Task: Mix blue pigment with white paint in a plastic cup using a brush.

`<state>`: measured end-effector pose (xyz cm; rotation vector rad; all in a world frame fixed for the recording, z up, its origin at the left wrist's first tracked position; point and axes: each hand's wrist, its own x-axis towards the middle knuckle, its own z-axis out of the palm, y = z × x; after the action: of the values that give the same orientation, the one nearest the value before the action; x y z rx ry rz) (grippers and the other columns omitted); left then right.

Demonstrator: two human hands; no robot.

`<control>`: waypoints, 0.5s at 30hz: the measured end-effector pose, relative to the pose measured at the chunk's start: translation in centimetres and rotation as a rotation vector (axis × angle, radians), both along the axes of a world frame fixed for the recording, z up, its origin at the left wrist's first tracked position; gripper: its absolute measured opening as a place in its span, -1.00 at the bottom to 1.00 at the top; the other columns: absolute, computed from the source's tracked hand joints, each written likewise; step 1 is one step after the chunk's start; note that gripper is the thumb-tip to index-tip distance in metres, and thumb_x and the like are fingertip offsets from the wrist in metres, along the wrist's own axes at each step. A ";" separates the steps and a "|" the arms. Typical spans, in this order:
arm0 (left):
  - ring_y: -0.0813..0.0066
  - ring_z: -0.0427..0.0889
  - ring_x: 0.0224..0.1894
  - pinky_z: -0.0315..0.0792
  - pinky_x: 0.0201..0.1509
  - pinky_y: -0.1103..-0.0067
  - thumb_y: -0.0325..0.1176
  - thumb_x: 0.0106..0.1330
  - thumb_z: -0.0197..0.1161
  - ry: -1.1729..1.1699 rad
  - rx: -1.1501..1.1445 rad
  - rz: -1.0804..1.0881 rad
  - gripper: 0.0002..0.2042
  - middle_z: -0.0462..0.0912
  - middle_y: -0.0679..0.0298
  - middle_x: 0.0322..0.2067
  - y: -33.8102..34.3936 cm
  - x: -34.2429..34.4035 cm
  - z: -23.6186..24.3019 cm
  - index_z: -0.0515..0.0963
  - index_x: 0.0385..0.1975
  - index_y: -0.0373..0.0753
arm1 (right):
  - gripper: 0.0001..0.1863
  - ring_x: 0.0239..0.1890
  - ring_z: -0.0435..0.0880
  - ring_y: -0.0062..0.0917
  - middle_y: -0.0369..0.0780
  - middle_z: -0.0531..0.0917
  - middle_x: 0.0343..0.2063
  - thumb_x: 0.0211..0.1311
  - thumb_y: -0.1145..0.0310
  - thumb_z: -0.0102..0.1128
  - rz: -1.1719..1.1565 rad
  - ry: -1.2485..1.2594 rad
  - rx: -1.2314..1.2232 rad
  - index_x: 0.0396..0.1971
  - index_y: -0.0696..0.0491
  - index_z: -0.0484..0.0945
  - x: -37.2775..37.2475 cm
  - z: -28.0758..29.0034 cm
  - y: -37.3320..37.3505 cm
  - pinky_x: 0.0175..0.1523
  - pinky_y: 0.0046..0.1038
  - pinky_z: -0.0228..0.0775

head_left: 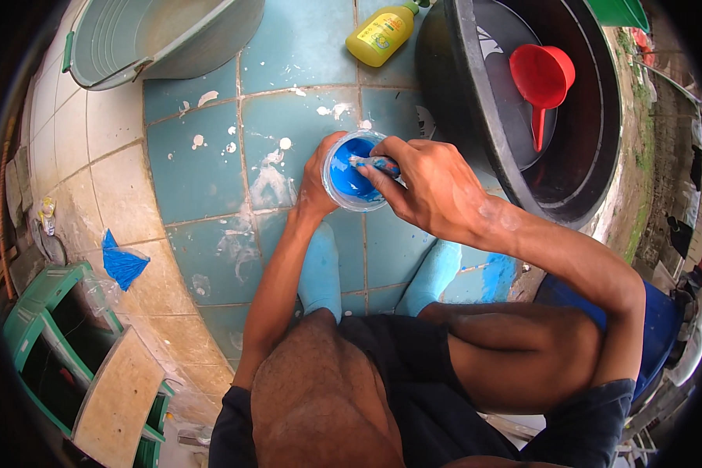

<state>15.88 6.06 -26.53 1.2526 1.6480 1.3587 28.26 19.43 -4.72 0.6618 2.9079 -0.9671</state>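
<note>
A clear plastic cup (357, 205) of bright blue paint (343, 171) is in front of me, over the tiled floor. My left hand (317, 178) is wrapped round the cup's left side. Above the rim, my right hand (433, 183) pinches a short, paint-smeared stick-like tool (384, 164). Its whitish end points into the cup over the blue paint. I cannot make out the tool's exact kind, since my fingers cover part of it.
A large black tub (476, 117) with a red dipper (540, 78) stands at far right. A yellow bottle (381, 35) lies beside it. At far left is a grey-green basin (187, 58). Blue plastic (123, 261) and a green-framed stool (51, 308) are at left. White splashes mark the tiles (195, 164).
</note>
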 end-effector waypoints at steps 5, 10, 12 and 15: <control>0.10 0.72 0.03 0.63 0.11 0.33 -0.31 -0.10 0.70 -0.023 0.017 0.043 -0.25 0.66 0.11 0.03 -0.3 0.1 0.9 0.45 0.15 -0.21 | -0.70 -0.42 0.78 -0.11 0.06 0.73 -0.45 0.37 0.28 0.33 -0.077 -0.002 -0.165 -0.19 0.27 0.62 0.5 0.6 0.6 -0.31 -0.26 0.62; 0.10 0.73 0.02 0.63 0.09 0.33 -0.32 -0.10 0.70 0.045 0.025 0.040 -0.24 0.68 0.11 0.00 -0.2 -0.1 2.2 0.45 0.16 -0.20 | -0.71 -0.44 0.78 -0.18 0.02 0.73 -0.46 0.38 0.28 0.35 -0.113 -0.015 -0.207 -0.17 0.24 0.66 0.6 2.5 1.1 -0.32 -0.31 0.59; 0.10 0.73 0.01 0.63 0.09 0.34 -0.32 -0.10 0.70 0.069 0.061 0.046 -0.25 0.69 0.11 -0.02 -0.1 -0.1 2.1 0.45 0.16 -0.20 | -0.72 -0.44 0.77 -0.20 0.01 0.73 -0.47 0.38 0.28 0.35 -0.133 -0.020 -0.231 -0.16 0.23 0.67 0.9 2.6 1.2 -0.32 -0.32 0.59; 0.10 0.73 0.01 0.63 0.10 0.34 -0.34 -0.09 0.70 0.032 0.063 0.039 -0.25 0.69 0.10 -0.02 0.1 0.0 2.4 0.45 0.16 -0.22 | -0.68 -0.33 0.75 -0.01 0.08 0.71 -0.44 0.33 0.25 0.36 -0.107 0.034 -0.226 -0.17 0.25 0.63 1.7 3.1 1.2 -0.24 -0.17 0.60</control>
<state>15.86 6.17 -24.16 1.2903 1.6709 1.4312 29.98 20.66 -1.62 0.7983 2.7547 -1.3060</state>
